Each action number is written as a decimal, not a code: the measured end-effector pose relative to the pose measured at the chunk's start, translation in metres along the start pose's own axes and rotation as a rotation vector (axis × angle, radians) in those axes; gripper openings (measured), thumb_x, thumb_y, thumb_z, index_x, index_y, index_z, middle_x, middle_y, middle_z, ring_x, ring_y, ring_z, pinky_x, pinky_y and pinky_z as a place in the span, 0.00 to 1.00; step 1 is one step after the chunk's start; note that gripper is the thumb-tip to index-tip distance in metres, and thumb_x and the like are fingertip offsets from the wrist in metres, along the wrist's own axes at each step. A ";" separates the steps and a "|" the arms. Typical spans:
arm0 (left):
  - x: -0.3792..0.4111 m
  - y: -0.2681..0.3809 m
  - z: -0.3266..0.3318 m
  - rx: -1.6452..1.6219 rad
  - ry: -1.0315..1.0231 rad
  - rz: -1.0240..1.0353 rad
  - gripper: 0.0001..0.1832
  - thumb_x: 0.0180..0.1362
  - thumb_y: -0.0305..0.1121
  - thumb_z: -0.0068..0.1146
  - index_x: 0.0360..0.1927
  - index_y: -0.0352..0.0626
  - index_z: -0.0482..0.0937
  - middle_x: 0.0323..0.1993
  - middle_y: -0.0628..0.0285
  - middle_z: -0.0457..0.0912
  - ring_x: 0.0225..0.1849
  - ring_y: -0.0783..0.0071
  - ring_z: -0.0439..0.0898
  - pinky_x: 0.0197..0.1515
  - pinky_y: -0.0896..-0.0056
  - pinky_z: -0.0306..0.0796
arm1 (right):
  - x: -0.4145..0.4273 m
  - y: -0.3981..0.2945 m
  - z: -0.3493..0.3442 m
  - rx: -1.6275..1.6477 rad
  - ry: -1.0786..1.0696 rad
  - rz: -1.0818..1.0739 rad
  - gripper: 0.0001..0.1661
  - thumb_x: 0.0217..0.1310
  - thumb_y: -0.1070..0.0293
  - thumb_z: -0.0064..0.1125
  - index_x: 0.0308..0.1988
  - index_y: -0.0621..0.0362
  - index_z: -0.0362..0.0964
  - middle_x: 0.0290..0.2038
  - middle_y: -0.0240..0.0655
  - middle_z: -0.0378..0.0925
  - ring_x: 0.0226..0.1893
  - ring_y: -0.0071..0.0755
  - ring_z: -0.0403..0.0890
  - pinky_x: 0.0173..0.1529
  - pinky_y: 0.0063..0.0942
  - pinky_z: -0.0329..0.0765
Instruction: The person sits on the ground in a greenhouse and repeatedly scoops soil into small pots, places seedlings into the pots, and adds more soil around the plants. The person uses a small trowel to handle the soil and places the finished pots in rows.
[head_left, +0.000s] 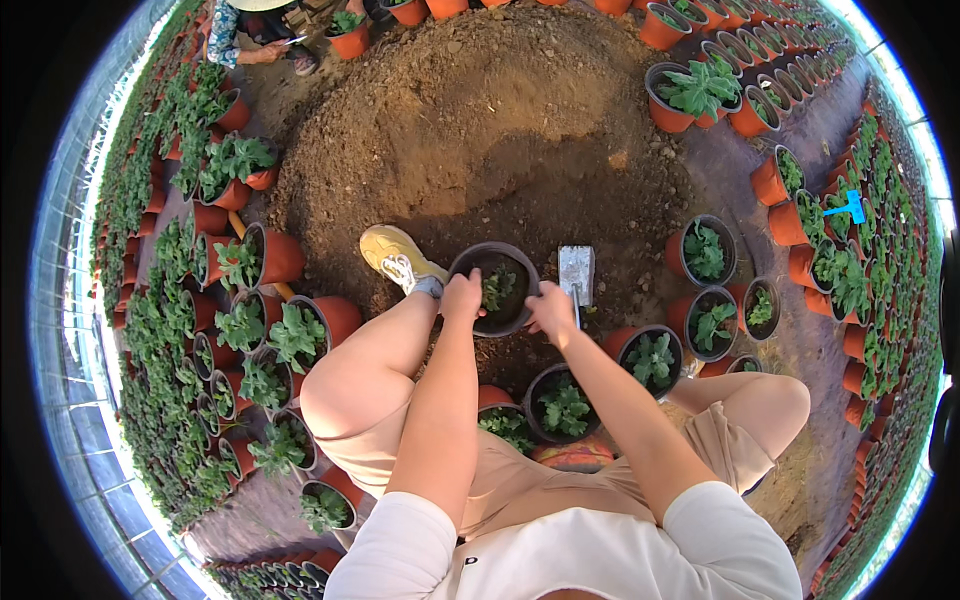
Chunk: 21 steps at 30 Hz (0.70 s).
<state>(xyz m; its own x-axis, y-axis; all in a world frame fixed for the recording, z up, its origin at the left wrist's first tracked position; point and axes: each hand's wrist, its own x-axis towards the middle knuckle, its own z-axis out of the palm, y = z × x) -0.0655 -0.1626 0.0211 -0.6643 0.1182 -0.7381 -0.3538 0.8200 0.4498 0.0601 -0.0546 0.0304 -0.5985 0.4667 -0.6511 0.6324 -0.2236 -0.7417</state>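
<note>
My left hand (461, 295) grips the left rim of a dark-rimmed plastic plant pot (517, 262), its fingers over the edge near the plant. My right hand (551, 310) holds the opposite side of the same rim. Inside the pot, a small leafy green plant (498, 288) sits low in dark soil. Just right of the pot, a trowel with a flat metal blade (576, 266) lies on the soil, its shaft running down behind my right wrist. Nearest below the held pot are potted seedlings (565, 407) between my legs.
A large mound of brown soil (450, 112) rises ahead. Orange pots with seedlings stand at the left (277, 255) and right (705, 251), with long rows beyond. A co-worker's hand (264, 52) and patterned sleeve show at the top left. My yellow shoe (394, 251) rests beside the pot.
</note>
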 end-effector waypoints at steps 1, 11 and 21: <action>-0.003 0.005 -0.011 -0.130 -0.018 -0.083 0.29 0.57 0.51 0.39 0.39 0.27 0.71 0.30 0.46 0.78 0.21 0.58 0.80 0.18 0.66 0.73 | 0.005 -0.001 -0.009 -0.036 0.050 -0.015 0.07 0.52 0.75 0.49 0.32 0.68 0.66 0.20 0.41 0.73 0.14 0.33 0.76 0.14 0.29 0.72; 0.003 0.013 -0.011 -0.057 0.658 0.353 0.17 0.54 0.43 0.44 0.27 0.39 0.76 0.26 0.54 0.78 0.32 0.55 0.76 0.34 0.58 0.67 | 0.018 0.045 -0.010 -0.573 0.255 -0.109 0.13 0.50 0.73 0.53 0.39 0.64 0.68 0.27 0.45 0.76 0.18 0.41 0.78 0.22 0.32 0.75; 0.012 -0.042 0.007 0.039 0.426 0.205 0.26 0.58 0.52 0.35 0.37 0.38 0.75 0.34 0.47 0.77 0.40 0.49 0.74 0.43 0.53 0.65 | 0.013 0.003 -0.010 -0.406 0.280 -0.326 0.11 0.48 0.68 0.54 0.34 0.61 0.70 0.30 0.52 0.74 0.36 0.56 0.73 0.41 0.43 0.69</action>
<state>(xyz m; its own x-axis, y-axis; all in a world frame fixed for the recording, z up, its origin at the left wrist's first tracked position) -0.0538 -0.1918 -0.0098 -0.9318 0.0462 -0.3600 -0.1676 0.8250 0.5398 0.0596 -0.0404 0.0213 -0.6759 0.6770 -0.2913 0.6083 0.2893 -0.7391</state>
